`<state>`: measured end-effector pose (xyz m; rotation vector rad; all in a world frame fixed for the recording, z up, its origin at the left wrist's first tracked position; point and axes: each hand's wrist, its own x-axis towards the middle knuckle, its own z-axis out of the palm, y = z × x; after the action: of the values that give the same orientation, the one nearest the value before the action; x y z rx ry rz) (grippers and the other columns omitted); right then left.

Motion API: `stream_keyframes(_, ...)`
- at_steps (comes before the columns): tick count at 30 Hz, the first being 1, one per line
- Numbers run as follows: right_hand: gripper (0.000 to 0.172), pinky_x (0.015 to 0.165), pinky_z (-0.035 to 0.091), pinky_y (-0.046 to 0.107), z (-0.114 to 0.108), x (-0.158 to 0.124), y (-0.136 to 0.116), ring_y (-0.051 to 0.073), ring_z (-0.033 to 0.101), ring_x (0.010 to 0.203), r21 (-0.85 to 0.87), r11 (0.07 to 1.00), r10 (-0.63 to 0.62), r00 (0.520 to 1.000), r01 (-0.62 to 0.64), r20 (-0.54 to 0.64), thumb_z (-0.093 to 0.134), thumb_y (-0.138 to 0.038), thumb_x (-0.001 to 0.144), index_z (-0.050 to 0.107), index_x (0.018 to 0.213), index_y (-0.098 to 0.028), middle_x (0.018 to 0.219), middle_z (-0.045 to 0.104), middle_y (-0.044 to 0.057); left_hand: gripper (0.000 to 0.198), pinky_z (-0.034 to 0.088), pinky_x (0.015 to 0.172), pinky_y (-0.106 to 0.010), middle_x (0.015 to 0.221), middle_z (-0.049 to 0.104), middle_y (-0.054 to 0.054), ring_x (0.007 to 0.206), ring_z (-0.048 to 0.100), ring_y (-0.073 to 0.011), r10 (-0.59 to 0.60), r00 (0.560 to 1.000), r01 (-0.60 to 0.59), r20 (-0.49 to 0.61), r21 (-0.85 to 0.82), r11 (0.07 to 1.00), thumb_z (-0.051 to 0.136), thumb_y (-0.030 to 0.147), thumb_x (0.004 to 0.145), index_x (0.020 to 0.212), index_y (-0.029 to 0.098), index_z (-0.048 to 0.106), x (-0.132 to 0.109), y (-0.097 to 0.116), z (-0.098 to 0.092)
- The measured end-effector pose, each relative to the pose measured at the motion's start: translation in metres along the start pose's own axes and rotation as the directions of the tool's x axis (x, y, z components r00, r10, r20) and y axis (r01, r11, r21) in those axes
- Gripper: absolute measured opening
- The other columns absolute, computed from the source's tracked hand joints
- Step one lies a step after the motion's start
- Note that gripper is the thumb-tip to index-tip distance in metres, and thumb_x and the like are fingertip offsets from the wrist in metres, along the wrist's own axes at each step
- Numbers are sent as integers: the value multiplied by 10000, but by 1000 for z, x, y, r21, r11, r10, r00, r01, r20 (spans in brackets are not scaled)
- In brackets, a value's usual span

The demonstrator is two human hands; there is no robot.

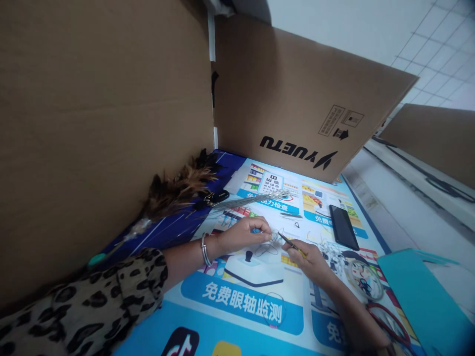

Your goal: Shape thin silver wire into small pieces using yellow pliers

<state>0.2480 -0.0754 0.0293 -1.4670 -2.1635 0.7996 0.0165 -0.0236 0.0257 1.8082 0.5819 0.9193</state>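
Observation:
My left hand [243, 233] rests on a printed poster [241, 306] that covers the table, fingers pinched on a small wire piece [274, 238]. A silver bangle sits on that wrist, above a leopard-print sleeve. My right hand [309, 257] grips thin pliers [291, 244] whose tip points up-left at the wire piece between the two hands. A bundle of thin metal wires [256, 199] lies just beyond my left hand.
Cardboard walls [297, 94] stand at the left and back. A brown feather duster [178, 190] lies at the left wall. A black phone [343, 226] is at the right, wire loops [365, 282] and a teal folder [423, 296] nearer right.

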Motion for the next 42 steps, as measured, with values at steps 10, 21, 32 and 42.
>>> stream_keyframes(10, 368, 585, 384, 235, 5, 2, 1, 133, 513, 642, 38, 973, 230, 960, -227, -159, 410, -511, 807, 599, 859, -199, 694, 582, -4, 180, 401, 649, -240, 723, 535, -15, 696, 488, -116, -116, 977, 114, -181, -22, 993, 506, 293, 794, 750, 126, 560, 2, -7, 1)
stream_keyframes(21, 471, 449, 370, 212, 11, -6, -26, 111, 550, 506, 640, 687, 183, 934, -345, 307, 316, -545, 841, 541, 899, -135, 685, 585, 45, 133, 420, 677, -247, 748, 581, -22, 716, 522, -122, -33, 980, 62, -194, 149, 987, 510, 237, 784, 773, 132, 590, 1, -5, 3)
stream_keyframes(32, 516, 414, 376, 206, 15, -5, -18, 128, 573, 480, 668, 616, 205, 904, -417, 375, 326, -592, 810, 541, 892, -130, 644, 590, 42, 140, 427, 706, -256, 801, 601, -32, 752, 539, -130, -33, 992, 50, -119, 147, 988, 509, 236, 792, 809, 138, 608, -1, -3, 2)
stream_keyframes(42, 460, 338, 304, 178, 19, -5, -14, 74, 460, 348, 675, 642, 204, 929, -364, 307, 334, -540, 838, 543, 847, -130, 523, 530, -8, 251, 410, 715, -260, 805, 581, -45, 769, 525, -134, -113, 993, 108, -32, -116, 987, 468, 336, 830, 850, 118, 591, 0, -9, -1)
